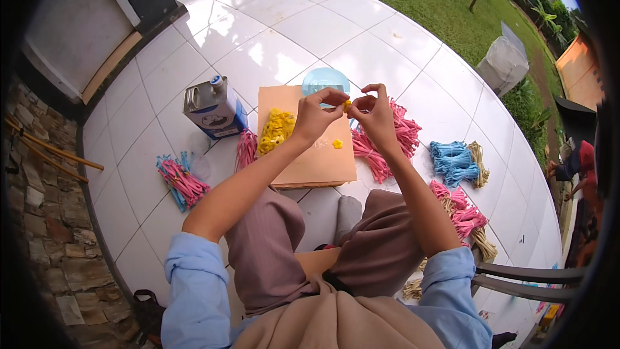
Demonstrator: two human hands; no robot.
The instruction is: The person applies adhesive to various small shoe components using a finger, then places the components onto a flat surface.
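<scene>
Above the far edge of a tan board [316,171], my left hand [316,115] and my right hand [377,116] meet fingertip to fingertip. Both pinch a small yellow flower-shaped piece [347,106]; its details are too small to make out. A heap of similar yellow pieces [278,130] lies on the board's left side, below my left wrist. One loose yellow flower piece [338,144] rests alone near the board's middle right. Behind my hands stands a light blue translucent bowl [326,81], partly covered by my left fingers.
A metal can [216,108] stands left of the board. Pink bundles [400,130] lie to the right, beside blue bundles [455,163] and more pink ones [460,210]. Pink and blue strands [183,182] lie at left. A chair [529,284] is at lower right.
</scene>
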